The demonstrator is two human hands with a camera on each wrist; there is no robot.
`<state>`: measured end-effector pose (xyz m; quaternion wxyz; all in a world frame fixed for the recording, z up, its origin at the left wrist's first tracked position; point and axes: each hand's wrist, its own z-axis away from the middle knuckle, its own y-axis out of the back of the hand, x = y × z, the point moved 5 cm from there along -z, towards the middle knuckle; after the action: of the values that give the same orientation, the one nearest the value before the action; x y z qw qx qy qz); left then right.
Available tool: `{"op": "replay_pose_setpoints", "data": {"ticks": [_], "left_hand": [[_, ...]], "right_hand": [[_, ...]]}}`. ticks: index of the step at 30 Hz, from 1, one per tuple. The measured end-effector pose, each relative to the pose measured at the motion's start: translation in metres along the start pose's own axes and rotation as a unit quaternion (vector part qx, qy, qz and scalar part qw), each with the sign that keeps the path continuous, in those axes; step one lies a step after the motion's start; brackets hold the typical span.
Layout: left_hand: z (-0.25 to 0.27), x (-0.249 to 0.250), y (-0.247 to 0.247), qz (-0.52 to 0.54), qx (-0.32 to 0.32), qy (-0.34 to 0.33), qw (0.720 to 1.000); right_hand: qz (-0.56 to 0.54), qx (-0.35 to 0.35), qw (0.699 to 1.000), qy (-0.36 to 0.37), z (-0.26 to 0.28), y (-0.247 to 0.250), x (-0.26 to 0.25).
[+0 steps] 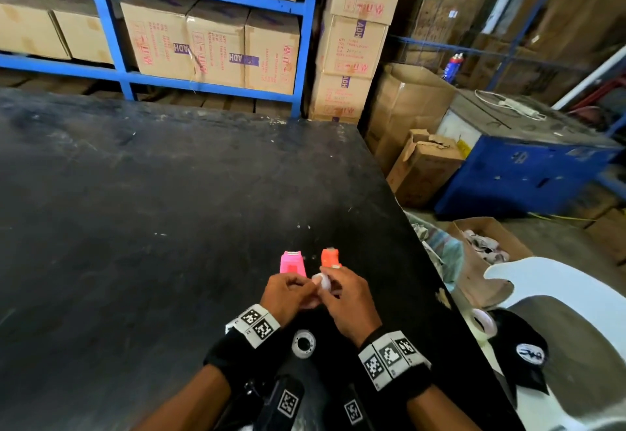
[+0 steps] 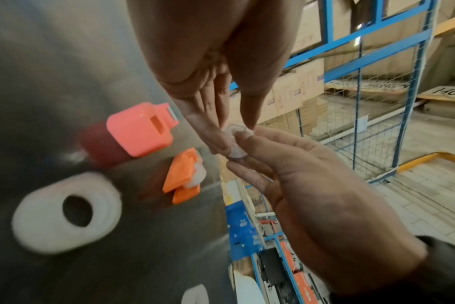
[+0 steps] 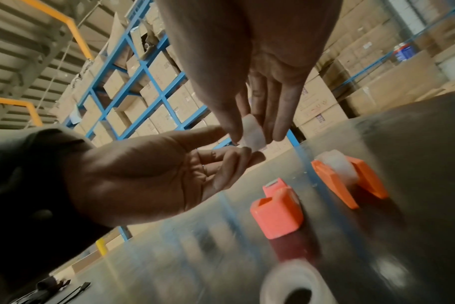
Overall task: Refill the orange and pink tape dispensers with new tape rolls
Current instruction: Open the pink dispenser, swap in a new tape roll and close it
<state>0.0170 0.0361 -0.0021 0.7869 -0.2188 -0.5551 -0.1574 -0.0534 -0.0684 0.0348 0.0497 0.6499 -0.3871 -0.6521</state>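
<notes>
Both hands meet over the surface: the right hand pinches a small roll, and the left hand pinches its loose end. The pink dispenser sits at eleven o'clock, the orange dispenser at twelve, a spare roll at six. The clear end may restick or tear if pulled crooked. Its edge is hard to make out.

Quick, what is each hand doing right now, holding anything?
Left hand: fingertips pinch the loose end of the tape roll.
Right hand: thumb and fingers hold that same tape roll, above the table.
</notes>
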Motion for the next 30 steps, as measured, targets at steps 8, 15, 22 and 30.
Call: {"op": "replay_pose_setpoints", "data": {"ticks": [8, 15, 22, 30], "left_hand": [[0.015, -0.030, -0.030, -0.026, -0.112, 0.044, 0.992], [0.023, -0.032, -0.019, -0.008, -0.098, 0.046, 0.994], [0.034, -0.032, 0.026, 0.013, -0.049, 0.049, 0.998], [0.040, -0.035, 0.058, 0.015, 0.014, 0.040, 0.999]], "right_hand": [[-0.123, 0.009, 0.987, -0.098, 0.046, 0.031, 0.036], [0.222, -0.149, 0.960, -0.089, 0.063, 0.019, 0.073], [0.268, -0.214, 0.939, 0.013, 0.064, -0.002, 0.064], [0.297, -0.251, 0.921, 0.010, 0.037, -0.033, 0.032]]}}
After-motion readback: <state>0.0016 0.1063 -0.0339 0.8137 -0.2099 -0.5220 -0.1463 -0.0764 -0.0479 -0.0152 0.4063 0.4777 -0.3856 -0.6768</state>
